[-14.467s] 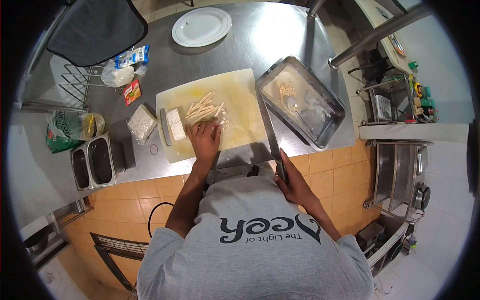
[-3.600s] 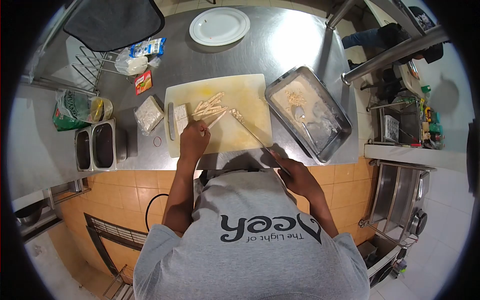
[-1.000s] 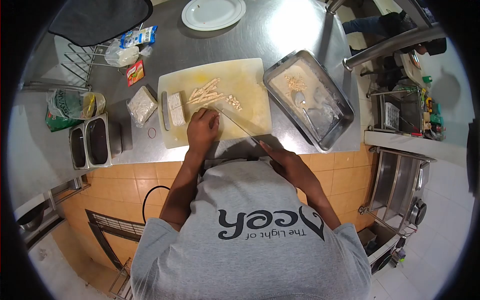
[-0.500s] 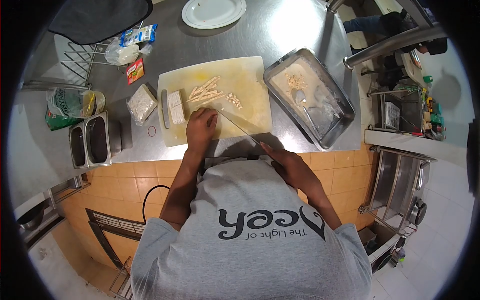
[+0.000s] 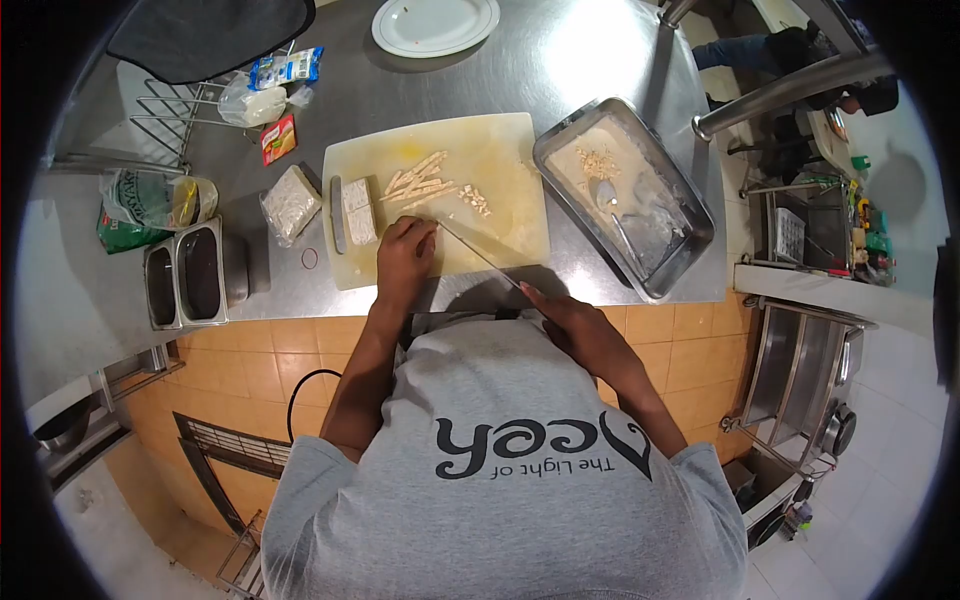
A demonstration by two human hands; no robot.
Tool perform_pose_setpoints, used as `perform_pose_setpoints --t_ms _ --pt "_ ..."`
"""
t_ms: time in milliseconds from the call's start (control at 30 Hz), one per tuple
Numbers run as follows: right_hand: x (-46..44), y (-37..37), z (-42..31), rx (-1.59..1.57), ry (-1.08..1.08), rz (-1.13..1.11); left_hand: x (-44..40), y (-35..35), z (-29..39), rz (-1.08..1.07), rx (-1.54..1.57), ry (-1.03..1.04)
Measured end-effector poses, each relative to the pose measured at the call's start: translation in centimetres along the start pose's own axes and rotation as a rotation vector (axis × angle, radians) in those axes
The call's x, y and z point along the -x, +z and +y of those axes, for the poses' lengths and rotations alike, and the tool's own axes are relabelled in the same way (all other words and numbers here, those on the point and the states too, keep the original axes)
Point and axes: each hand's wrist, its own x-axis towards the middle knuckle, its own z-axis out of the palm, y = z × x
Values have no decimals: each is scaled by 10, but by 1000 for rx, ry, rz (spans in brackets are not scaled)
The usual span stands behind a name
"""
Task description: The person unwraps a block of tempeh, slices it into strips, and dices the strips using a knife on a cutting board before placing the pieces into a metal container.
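My right hand (image 5: 565, 315) is wrapped round the handle of a long knife (image 5: 480, 255), its blade slanting up-left over the cutting board (image 5: 500, 150). At the knife's tip, my left hand (image 5: 407, 250) is closed with fingers bent down on the board; a pale piece seems to be under the fingertips, mostly hidden. Just beyond it lie cut tempeh strips (image 5: 415, 178), with small diced pieces (image 5: 474, 200) to their right. A tempeh block (image 5: 358, 210) sits on the board's left side. A wrapped tempeh block (image 5: 291, 205) lies on the table left of the board.
Right of the board stands a metal tray (image 5: 625, 200) with pale batter and a spoon (image 5: 606, 195). A white plate (image 5: 436, 24) is at the far edge. Packets (image 5: 279, 138), a wire rack (image 5: 165, 110) and metal containers (image 5: 203, 270) are at left. Another person (image 5: 770, 50) is at upper right.
Since the earliest frame, the knife has come from beside the tray onto the board, and diced pieces have gathered right of the strips. Over the last second both hands have barely moved; the view shifted slightly.
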Motion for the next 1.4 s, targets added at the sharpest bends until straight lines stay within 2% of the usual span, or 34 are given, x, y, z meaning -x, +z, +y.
perform_pose_setpoints --t_ms 233,467,700,1000,1400 --pt "-2 5 1 13 32 -2 -2 1 -2 -9 -6 17" --pt "-10 15 19 -25 -31 22 0 0 2 -9 -1 -39" --pt "-5 6 8 -27 -18 -6 1 3 -2 50 -11 7" --pt "-2 1 -1 -42 26 -32 1 4 -1 37 1 -62" --pt "-12 8 4 -56 9 -17 7 0 -8 29 -69 -6"
